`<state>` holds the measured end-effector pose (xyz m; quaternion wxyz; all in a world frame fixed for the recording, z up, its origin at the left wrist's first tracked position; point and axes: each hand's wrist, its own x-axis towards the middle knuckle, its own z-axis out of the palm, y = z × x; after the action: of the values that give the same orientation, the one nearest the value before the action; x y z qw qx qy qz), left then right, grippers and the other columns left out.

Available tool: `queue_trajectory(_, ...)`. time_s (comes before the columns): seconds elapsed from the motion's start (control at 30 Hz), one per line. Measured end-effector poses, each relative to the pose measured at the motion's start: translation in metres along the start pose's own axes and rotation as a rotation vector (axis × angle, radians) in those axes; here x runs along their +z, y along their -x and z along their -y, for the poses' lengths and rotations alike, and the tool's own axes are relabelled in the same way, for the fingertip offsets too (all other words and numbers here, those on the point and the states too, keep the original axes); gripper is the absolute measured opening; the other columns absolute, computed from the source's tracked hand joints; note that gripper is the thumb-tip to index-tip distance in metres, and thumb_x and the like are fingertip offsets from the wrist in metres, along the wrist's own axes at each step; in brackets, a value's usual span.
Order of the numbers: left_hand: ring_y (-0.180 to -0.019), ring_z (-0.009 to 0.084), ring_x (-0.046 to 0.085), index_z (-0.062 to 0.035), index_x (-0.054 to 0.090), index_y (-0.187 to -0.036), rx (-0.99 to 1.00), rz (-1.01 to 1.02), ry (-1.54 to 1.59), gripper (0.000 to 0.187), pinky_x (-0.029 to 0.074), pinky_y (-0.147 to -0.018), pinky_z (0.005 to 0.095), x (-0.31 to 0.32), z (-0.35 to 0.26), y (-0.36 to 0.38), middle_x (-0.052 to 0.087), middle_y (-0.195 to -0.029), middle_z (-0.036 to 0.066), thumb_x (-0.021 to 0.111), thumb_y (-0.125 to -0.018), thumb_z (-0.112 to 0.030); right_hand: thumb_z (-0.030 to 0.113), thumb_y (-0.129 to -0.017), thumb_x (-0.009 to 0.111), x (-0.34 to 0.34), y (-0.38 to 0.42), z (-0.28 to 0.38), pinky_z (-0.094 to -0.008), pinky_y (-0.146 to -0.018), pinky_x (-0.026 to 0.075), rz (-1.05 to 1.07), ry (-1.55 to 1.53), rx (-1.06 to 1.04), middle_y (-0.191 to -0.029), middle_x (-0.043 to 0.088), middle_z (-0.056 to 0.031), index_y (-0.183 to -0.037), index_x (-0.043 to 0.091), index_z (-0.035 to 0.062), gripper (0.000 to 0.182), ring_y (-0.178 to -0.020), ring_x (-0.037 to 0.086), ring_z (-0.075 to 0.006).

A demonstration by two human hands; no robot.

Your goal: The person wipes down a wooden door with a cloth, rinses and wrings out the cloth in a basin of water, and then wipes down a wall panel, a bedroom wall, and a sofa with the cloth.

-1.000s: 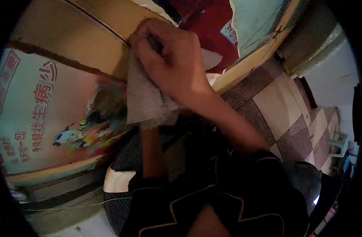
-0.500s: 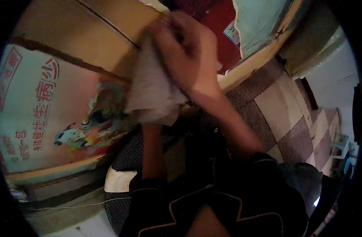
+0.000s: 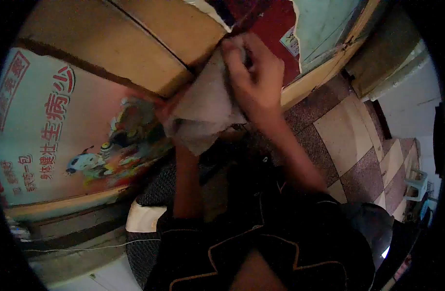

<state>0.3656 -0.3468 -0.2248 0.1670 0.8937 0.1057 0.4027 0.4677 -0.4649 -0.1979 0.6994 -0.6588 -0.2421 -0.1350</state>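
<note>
A thin, pale grey cloth (image 3: pixel 205 99) hangs slanted between my two hands, with a loose fold at its lower edge. My right hand (image 3: pixel 259 80) pinches its upper corner, thumb and fingers closed together. Mostly behind the cloth, my left hand (image 3: pixel 165 110) grips its lower left side; only part of that hand shows beside the edge. Both hands are over the near side of a table, close to a tan cardboard piece (image 3: pixel 149 53) with a dark slit along it.
A printed poster (image 3: pixel 86 131) with red characters and a cartoon figure covers the left of the tabletop. Dark red sheeting (image 3: pixel 268 29) lies at the back. Right of the wooden edge (image 3: pixel 324 65) is a checkered floor (image 3: pixel 341 131), with a pale stool (image 3: pixel 416 184) far right.
My right hand has moved right and slightly down, drawing the cloth's upper corner along. The cloth now slants more, and part of my left hand shows at its left edge.
</note>
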Motion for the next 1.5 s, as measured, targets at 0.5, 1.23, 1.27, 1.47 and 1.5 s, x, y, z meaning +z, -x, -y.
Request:
queue_trajectory(0.5,-0.044,0.0104,0.053,-0.0020,0.062,-0.060,-0.278,-0.026,0.257,0.030,0.043,-0.051,0.0244,0.001,-0.033,-0.013,0.058,-0.047,0.003,0.076,-0.083,-0.016,0.006,-0.087,0.062,-0.136,0.034,-0.021,-0.0281,-0.083,0.045,0.651,-0.390,0.257,-0.093,0.062,-0.0045,-0.099,0.062,0.0000,0.014,-0.094,0.058,-0.0134)
queue_trajectory(1.23,-0.128,0.0293,0.043,-0.0104,0.054,-0.132,-0.639,0.781,0.875,0.066,0.037,-0.107,0.0430,0.041,-0.083,0.117,0.045,-0.137,0.015,0.081,-0.076,-0.032,0.016,-0.092,0.064,-0.198,0.096,-0.102,-0.0282,-0.092,0.041,0.944,-0.661,0.748,-0.107,0.058,-0.0022,-0.115,0.057,0.0068,0.025,-0.107,0.051,-0.0118)
queue_trajectory(1.27,-0.130,0.0302,0.040,-0.0119,0.053,-0.133,-0.609,0.860,0.691,0.070,0.036,-0.108,0.0438,0.046,-0.077,0.128,0.043,-0.139,0.015,0.083,-0.074,-0.033,0.016,-0.092,0.064,-0.201,0.100,-0.107,-0.0282,-0.092,0.041,0.942,-0.662,0.754,-0.107,0.058,-0.0022,-0.115,0.057,0.0068,0.025,-0.107,0.051,-0.0118)
queue_trajectory(1.47,-0.132,0.0296,0.039,-0.0094,0.060,-0.123,-0.345,0.702,0.795,0.065,0.036,-0.107,0.0426,0.043,-0.078,0.144,0.042,-0.140,0.015,0.087,-0.069,-0.032,0.020,-0.094,0.064,-0.206,0.108,-0.102,-0.0304,-0.096,0.043,1.144,-0.368,0.568,-0.108,0.063,-0.0020,-0.111,0.063,0.0063,0.022,-0.108,0.054,-0.0130)
queue_trajectory(1.5,-0.132,0.0293,0.039,-0.0090,0.061,-0.121,-0.353,0.691,0.828,0.063,0.036,-0.107,0.0426,0.041,-0.080,0.142,0.043,-0.139,0.015,0.088,-0.069,-0.031,0.020,-0.094,0.065,-0.203,0.104,-0.097,-0.0310,-0.097,0.043,1.205,-0.318,0.515,-0.108,0.063,-0.0020,-0.111,0.063,0.0066,0.022,-0.108,0.055,-0.0133)
